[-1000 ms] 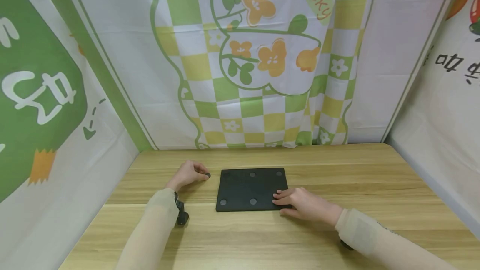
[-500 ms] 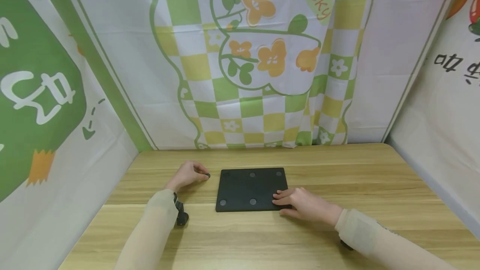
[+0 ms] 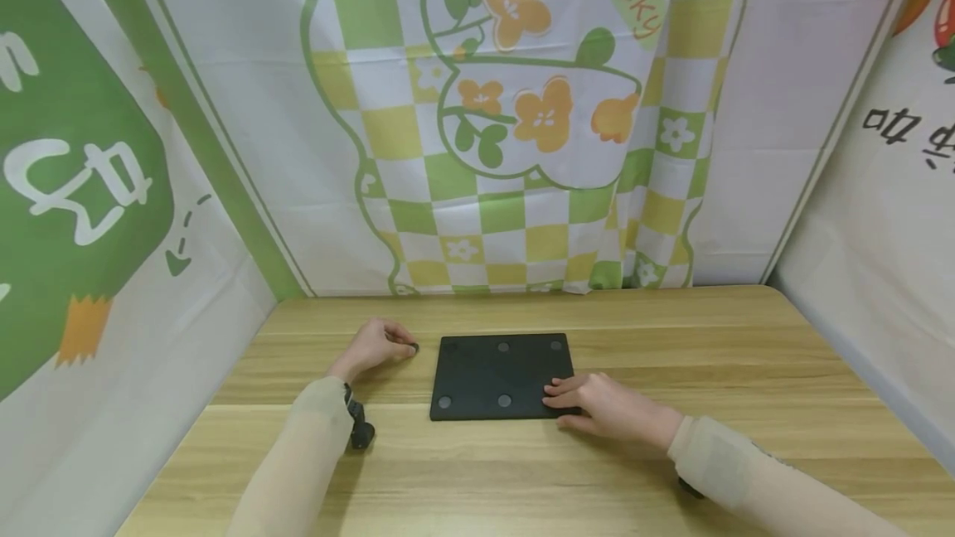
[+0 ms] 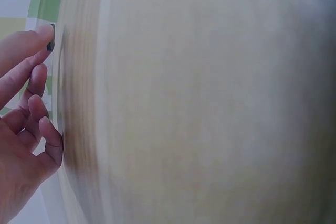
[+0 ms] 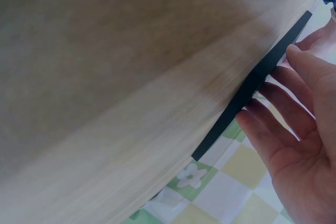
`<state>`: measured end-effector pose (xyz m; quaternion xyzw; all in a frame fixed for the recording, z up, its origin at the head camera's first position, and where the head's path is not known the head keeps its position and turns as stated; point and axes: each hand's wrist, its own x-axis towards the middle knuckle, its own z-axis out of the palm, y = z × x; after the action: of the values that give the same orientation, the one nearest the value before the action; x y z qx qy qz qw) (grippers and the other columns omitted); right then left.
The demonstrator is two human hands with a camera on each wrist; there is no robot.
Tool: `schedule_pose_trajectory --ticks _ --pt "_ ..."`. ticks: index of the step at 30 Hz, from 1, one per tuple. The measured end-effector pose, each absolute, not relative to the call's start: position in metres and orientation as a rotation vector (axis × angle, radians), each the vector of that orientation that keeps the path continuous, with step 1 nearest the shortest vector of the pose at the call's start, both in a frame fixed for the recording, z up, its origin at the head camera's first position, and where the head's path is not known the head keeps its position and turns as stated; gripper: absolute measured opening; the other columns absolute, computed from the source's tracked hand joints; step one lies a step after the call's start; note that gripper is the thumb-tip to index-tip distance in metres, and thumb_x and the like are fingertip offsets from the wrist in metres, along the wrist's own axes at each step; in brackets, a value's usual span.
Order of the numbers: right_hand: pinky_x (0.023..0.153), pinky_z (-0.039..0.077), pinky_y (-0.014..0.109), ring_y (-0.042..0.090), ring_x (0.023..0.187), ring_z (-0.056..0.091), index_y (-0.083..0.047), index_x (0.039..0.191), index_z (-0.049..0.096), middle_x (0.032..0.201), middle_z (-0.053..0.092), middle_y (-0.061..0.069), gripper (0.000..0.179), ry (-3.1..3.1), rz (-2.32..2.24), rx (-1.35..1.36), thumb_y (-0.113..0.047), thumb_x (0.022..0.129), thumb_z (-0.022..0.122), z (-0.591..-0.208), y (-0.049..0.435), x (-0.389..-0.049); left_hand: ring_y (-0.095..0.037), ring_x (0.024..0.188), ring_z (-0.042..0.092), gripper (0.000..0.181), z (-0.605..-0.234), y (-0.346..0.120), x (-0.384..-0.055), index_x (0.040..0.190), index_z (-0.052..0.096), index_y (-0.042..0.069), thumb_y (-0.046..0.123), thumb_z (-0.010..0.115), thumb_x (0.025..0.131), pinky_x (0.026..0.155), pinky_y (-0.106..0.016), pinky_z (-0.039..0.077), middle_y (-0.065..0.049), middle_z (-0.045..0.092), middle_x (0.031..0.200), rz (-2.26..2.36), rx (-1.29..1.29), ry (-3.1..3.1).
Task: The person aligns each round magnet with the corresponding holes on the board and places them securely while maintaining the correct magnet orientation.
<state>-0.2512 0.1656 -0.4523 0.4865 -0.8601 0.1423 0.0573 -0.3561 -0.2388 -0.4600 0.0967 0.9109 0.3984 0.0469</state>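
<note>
A thin black rectangular board (image 3: 473, 371) lies on the wooden table, with several round grey discs near its edges. Its upper left corner shows a faint dark round mark instead of a grey disc. To the left of the board, my left hand (image 3: 376, 345) pinches a small dark disc (image 4: 51, 40) between thumb and index finger, close over the table. My right hand (image 3: 615, 408) rests on the board's lower right corner, its fingertips on the top face. In the right wrist view the fingers are spread and slightly bent against the board (image 5: 252, 85).
The wooden table (image 3: 477, 479) reaches back to a checked green and yellow curtain (image 3: 485, 214). Printed fabric walls stand at the left and right. A small black camera (image 3: 362, 429) is strapped to the left wrist.
</note>
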Motion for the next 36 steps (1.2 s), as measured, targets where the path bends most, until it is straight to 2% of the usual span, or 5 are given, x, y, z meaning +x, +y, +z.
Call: schedule_pose_trajectory --ticks 18,36 --pt "0.091 0.053 0.038 0.025 0.115 0.061 -0.008 0.119 0.067 0.122 0.064 0.012 0.035 -2.628 0.428 1.455 -0.025 0.089 0.067 -0.451 0.166 -0.25 -0.018 0.079 0.054 0.015 -0.459 -0.23 -0.358 0.092 0.074 0.015 0.022 0.078 0.078 0.066 -0.029 0.044 -0.002 0.064 0.091 1.196 0.324 2.776" --pt "0.092 0.052 0.038 0.025 0.117 0.059 -0.008 0.121 0.066 0.124 0.063 0.011 0.035 -2.657 0.437 1.447 -0.025 0.09 0.066 -0.452 0.166 -0.25 -0.017 0.073 0.049 0.014 -0.452 -0.216 -0.354 0.092 0.074 0.013 0.019 0.076 0.08 0.062 -0.028 0.041 -0.003 0.063 0.09 1.218 0.359 2.78"
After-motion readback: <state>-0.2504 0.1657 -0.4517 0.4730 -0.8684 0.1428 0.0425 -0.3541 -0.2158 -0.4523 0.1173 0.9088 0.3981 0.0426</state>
